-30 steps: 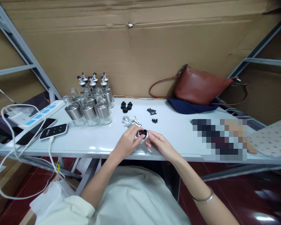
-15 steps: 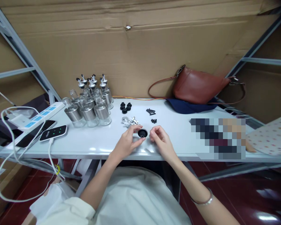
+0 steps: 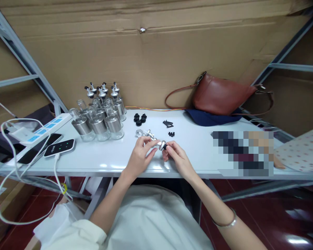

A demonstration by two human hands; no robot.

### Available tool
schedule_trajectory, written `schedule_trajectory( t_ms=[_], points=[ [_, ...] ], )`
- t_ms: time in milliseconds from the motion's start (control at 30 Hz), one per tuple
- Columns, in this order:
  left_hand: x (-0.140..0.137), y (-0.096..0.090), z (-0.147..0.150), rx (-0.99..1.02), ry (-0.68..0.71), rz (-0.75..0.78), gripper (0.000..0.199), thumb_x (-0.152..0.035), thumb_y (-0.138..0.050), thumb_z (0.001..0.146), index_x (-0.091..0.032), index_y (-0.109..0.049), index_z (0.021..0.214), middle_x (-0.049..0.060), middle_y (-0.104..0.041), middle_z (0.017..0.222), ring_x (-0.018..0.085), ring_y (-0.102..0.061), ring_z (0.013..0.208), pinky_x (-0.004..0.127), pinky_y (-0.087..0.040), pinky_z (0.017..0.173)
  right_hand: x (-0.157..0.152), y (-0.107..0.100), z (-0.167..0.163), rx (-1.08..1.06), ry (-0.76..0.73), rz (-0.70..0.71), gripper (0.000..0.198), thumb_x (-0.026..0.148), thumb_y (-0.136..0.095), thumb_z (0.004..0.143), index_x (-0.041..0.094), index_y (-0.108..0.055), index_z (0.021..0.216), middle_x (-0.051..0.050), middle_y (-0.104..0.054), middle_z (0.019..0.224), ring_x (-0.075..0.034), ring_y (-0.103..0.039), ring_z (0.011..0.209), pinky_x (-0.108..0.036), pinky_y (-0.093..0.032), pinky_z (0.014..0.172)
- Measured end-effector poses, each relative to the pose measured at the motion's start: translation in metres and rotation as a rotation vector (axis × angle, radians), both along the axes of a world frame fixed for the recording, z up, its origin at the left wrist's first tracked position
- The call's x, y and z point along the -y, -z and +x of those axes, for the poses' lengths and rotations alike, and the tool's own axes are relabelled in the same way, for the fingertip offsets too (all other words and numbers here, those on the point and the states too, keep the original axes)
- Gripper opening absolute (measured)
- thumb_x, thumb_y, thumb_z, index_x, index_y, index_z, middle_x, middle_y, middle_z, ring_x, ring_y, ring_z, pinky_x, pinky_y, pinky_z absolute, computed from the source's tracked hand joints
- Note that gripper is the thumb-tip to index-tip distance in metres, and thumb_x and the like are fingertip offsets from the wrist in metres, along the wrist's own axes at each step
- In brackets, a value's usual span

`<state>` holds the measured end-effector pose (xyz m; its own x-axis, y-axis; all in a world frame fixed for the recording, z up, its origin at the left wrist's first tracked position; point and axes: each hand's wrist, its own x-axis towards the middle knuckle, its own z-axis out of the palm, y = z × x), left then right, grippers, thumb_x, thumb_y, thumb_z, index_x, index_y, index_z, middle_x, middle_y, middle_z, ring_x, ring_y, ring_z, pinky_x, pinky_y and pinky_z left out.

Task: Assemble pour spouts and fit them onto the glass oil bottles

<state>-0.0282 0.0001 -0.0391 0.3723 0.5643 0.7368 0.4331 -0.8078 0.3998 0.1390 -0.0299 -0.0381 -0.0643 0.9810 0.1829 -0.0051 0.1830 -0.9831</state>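
Observation:
Between my two hands is a pour spout [image 3: 162, 145] with a silver cap and a black stopper, lying roughly sideways. My left hand [image 3: 141, 154] has its fingers at the silver end, partly covering it. At the black end, my right hand [image 3: 177, 157] pinches the stopper between thumb and fingers. Just beyond the left fingers lie loose silver spout parts [image 3: 149, 134]. Several black stoppers [image 3: 138, 121] sit in a cluster farther back. To the right are thin black tubes [image 3: 168, 124] and a small group of tiny black pieces [image 3: 171, 134].
Glass bottles with steel bands [image 3: 99, 125] stand at the left, those behind fitted with spouts. Further left are a power strip [image 3: 48, 129], a phone [image 3: 54, 139] and a white cabled device [image 3: 59, 148]. A brown bag [image 3: 221, 93] rests on dark blue cloth [image 3: 208, 119].
The spout has turned from showing its dark hollow underside to lying sideways, black end to the right. My right hand has moved left and taken hold of the stopper.

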Motion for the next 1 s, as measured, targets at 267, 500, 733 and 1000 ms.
schedule_trajectory(
  t_ms=[267,500,733,1000],
  points=[
    [-0.001,0.002,-0.001,-0.006,0.094,0.049,0.017,-0.02,-0.047,0.092,-0.02,-0.06,0.103,0.005,-0.059,0.095,0.015,-0.057,0.091,0.029,-0.048,0.08,0.001,-0.006,0.001,0.14,-0.102,0.012,0.048,0.063,-0.038,0.086,0.021,-0.048,0.065,0.001,-0.053,0.057,-0.014,-0.048,0.057,-0.029,-0.04,0.061],
    [0.005,-0.006,0.001,-0.114,-0.016,0.093,0.017,-0.028,-0.049,0.092,-0.017,-0.062,0.098,0.005,-0.066,0.088,0.016,-0.056,0.081,0.029,-0.037,0.072,-0.001,-0.001,0.005,0.038,-0.104,-0.026,0.041,0.059,-0.048,0.084,0.02,-0.049,0.074,0.005,-0.043,0.055,-0.009,-0.035,0.048,-0.024,-0.029,0.049],
    [0.009,-0.011,0.004,-0.174,-0.156,0.068,0.024,-0.032,-0.044,0.094,-0.018,-0.062,0.089,0.002,-0.068,0.078,0.017,-0.051,0.074,0.033,-0.024,0.07,0.003,-0.002,0.004,0.08,-0.056,0.071,0.037,0.057,-0.048,0.084,0.02,-0.051,0.078,0.005,-0.04,0.058,-0.011,-0.034,0.051,-0.025,-0.029,0.05],
    [0.011,-0.014,0.005,-0.189,-0.184,-0.13,0.036,-0.036,-0.036,0.097,-0.018,-0.058,0.076,-0.001,-0.064,0.07,0.015,-0.049,0.073,0.034,-0.021,0.072,0.008,0.001,0.003,0.448,0.095,0.384,0.019,0.035,-0.042,0.092,0.019,-0.052,0.092,-0.001,-0.057,0.073,-0.014,-0.051,0.06,-0.025,-0.042,0.058]
  ],
)
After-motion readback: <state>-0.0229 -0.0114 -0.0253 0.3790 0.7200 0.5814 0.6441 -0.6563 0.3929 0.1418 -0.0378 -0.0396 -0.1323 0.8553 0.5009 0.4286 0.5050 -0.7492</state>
